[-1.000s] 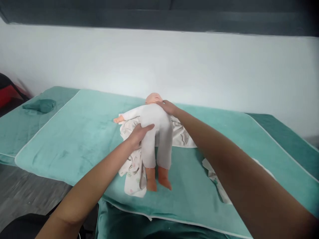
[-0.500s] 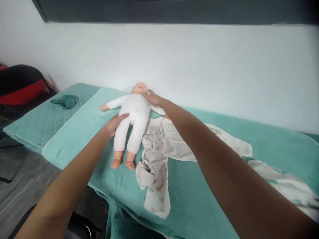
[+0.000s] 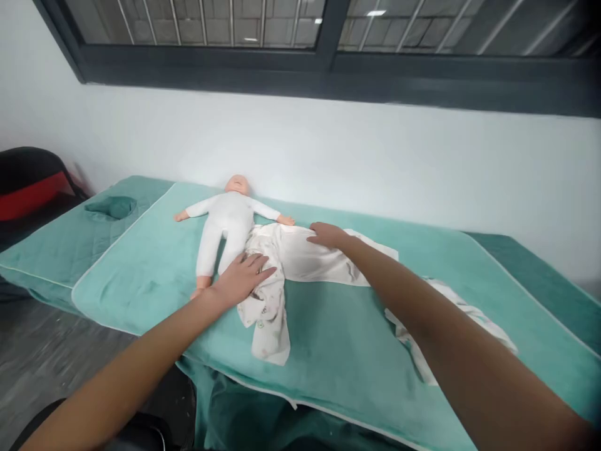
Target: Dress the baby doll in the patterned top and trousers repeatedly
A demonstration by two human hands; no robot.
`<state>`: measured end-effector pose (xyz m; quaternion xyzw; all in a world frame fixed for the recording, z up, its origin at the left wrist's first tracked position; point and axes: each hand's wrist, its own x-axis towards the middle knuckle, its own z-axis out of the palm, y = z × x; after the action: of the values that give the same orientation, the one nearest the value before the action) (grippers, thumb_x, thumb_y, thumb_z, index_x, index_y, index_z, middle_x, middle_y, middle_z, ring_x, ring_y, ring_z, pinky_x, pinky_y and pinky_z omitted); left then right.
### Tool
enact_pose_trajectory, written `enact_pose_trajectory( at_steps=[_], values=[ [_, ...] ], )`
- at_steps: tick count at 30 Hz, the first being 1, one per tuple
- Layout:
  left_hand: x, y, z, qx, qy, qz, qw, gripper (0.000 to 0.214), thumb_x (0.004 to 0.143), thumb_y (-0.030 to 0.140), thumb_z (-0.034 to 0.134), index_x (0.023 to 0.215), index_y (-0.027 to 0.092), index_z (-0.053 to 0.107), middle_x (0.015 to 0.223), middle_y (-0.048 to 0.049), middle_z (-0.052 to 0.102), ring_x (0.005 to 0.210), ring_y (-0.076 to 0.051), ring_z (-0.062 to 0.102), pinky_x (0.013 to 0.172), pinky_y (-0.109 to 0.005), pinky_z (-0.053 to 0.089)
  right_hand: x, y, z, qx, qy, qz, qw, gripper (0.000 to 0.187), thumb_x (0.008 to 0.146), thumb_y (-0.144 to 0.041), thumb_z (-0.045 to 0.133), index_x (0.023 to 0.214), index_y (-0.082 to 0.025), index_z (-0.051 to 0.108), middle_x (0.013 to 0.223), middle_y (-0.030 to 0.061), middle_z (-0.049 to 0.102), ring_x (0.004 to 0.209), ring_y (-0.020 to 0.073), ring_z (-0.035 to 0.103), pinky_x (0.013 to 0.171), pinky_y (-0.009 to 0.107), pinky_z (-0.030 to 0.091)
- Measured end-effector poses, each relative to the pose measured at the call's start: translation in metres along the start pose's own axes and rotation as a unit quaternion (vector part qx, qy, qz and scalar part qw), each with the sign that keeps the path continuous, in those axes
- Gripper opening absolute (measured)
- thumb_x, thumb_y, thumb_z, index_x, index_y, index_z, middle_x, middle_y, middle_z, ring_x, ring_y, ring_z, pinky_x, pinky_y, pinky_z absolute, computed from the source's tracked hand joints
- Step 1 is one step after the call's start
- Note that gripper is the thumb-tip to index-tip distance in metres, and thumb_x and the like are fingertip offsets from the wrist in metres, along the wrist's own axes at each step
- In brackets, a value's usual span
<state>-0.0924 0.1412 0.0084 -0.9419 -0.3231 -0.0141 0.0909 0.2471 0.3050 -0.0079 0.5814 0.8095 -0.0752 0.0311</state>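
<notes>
A baby doll (image 3: 231,216) with a white cloth body lies on its back, head toward the wall and arms spread. Beside it a white printed baby garment (image 3: 310,263) is laid out, one part stretching right and another hanging toward the front. Over the garment's left part, close to the doll's leg, is my left hand (image 3: 241,279), palm down with fingers spread; it hides one of the doll's feet. My right hand (image 3: 327,235) is at the garment's upper edge, fingers stretched out and grasping nothing that I can see. Whether either hand presses the cloth I cannot tell.
The green padded bed (image 3: 141,269) has a face hole (image 3: 111,208) at its left end. Another printed cloth (image 3: 469,319) lies to the right, partly behind my right forearm. A black and red chair (image 3: 32,194) stands at far left; a barred window (image 3: 201,25) is above.
Both hands have left the doll and moved to the garment, the right one going right and down. The doll now lies without a hand on it. The view has tilted up, showing the window.
</notes>
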Motion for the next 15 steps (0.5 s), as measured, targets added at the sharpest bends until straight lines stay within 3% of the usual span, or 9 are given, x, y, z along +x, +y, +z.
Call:
enact_pose_trajectory(
  at_steps=[5,7,9,12,15],
  values=[
    [0.042,0.030,0.013,0.016,0.072,-0.067,0.995,0.076,0.089,0.012,0.052,0.160,0.020,0.024,0.166,-0.0146,0.029,0.152,-0.031,0.027,0.121,-0.052,0.025,-0.074,-0.057,0.005,-0.005,0.037,-0.061,0.997,0.034,0.098,-0.031,0.049,0.130,-0.021,0.057,0.135,0.0107,0.063,0.119,0.0254,0.061,0.096,0.033,0.046],
    [0.062,0.037,0.012,0.008,0.094,-0.076,0.993,0.070,0.087,0.012,0.054,0.154,0.019,0.035,0.163,-0.0145,0.034,0.152,-0.031,0.027,0.122,-0.054,0.021,-0.106,-0.082,0.005,0.002,0.053,-0.153,0.987,0.036,0.100,-0.031,0.045,0.134,-0.023,0.054,0.137,0.0105,0.062,0.116,0.0252,0.063,0.089,0.032,0.048],
    [0.081,0.042,0.007,-0.010,0.086,-0.075,0.993,0.053,0.085,0.013,0.057,0.137,0.019,0.054,0.150,-0.0151,0.051,0.146,-0.032,0.038,0.122,-0.056,0.019,-0.133,-0.095,0.002,-0.002,0.050,-0.191,0.980,0.034,0.100,-0.029,0.045,0.133,-0.023,0.054,0.134,0.0107,0.064,0.111,0.0261,0.065,0.083,0.032,0.048],
    [0.102,0.044,-0.006,-0.052,0.078,-0.127,0.987,0.028,0.084,0.014,0.057,0.110,0.018,0.064,0.117,-0.0154,0.068,0.123,-0.033,0.057,0.115,-0.054,0.031,-0.158,-0.083,-0.009,0.003,0.024,-0.101,0.995,0.034,0.099,-0.037,0.051,0.127,-0.021,0.056,0.120,0.0139,0.070,0.105,0.0302,0.067,0.082,0.035,0.049],
    [0.113,0.043,-0.026,-0.130,0.144,-0.238,0.952,0.029,0.085,0.016,0.053,0.114,0.017,0.060,0.113,-0.0156,0.068,0.113,-0.032,0.061,0.099,-0.046,0.044,-0.172,-0.050,-0.021,0.023,-0.024,0.018,0.999,0.044,0.094,-0.050,0.059,0.124,-0.018,0.058,0.116,0.0187,0.070,0.104,0.0343,0.068,0.082,0.038,0.050]
  ],
)
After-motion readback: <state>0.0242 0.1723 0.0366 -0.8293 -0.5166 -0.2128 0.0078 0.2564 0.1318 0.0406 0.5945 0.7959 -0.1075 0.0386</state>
